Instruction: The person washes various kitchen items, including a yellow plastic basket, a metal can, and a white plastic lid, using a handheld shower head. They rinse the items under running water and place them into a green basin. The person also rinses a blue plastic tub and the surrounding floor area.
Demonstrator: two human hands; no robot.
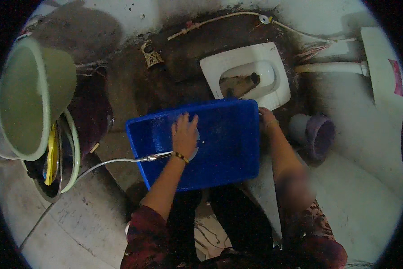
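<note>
A blue plastic tub [228,152] stands in front of me, over the dark floor. My left hand [185,135] is inside it, fingers spread and palm down. Partly hidden beneath that hand lies a round pale disc [194,153], which looks like the head of a hand shower. A chrome shower handle [154,157] rests across the tub's left rim, joined to a grey hose [107,162]. At the tub's right rim, my right hand [267,119] grips the edge near its far corner. Some of its fingers are hidden behind the rim.
A white squat toilet [280,80] lies just beyond the tub. Large pale green basins [58,80] are stacked at the left, with a yellow item [52,154] among them. On the right stands a purple bucket [321,136]. A white pipe [331,67] runs along the right wall.
</note>
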